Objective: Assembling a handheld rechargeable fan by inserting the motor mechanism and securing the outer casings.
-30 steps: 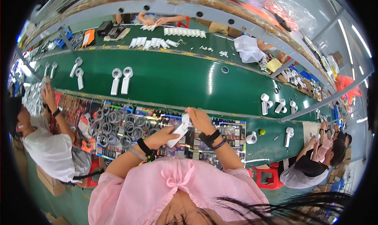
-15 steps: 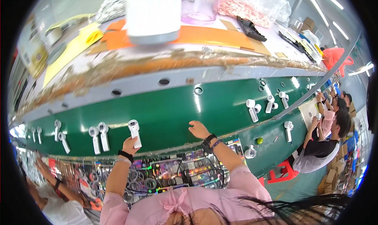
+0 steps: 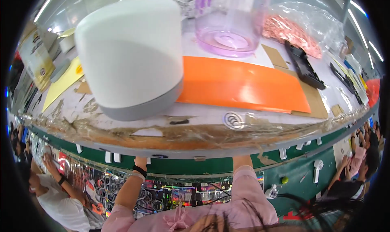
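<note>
The front edge of a raised shelf (image 3: 199, 150) cuts across my view and covers most of both hands. Only the wrist end of my left hand (image 3: 140, 160) shows below it, above a black wristband. The tip of a white handheld fan (image 3: 149, 161) peeks out beside that hand; whether my fingers hold it is hidden. My right forearm (image 3: 242, 162) reaches in under the shelf, its hand out of sight. On the green work surface (image 3: 187, 167), white fan handles (image 3: 108, 157) stick out left of my left hand, and another fan handle (image 3: 282, 153) lies to the right.
On the shelf stand a white-and-grey container (image 3: 132, 61), an orange sheet (image 3: 243, 85), a clear purple-tinted cup (image 3: 229, 45) and a black plastic part (image 3: 302, 65). Grey rings (image 3: 111, 187) lie over printed sheets close to me. Co-workers sit at left (image 3: 61, 191) and right (image 3: 345, 183).
My view has tilted up, so the shelf now hides both hands. Half a second ago my left hand held a white handheld fan and my right hand was free over the green surface.
</note>
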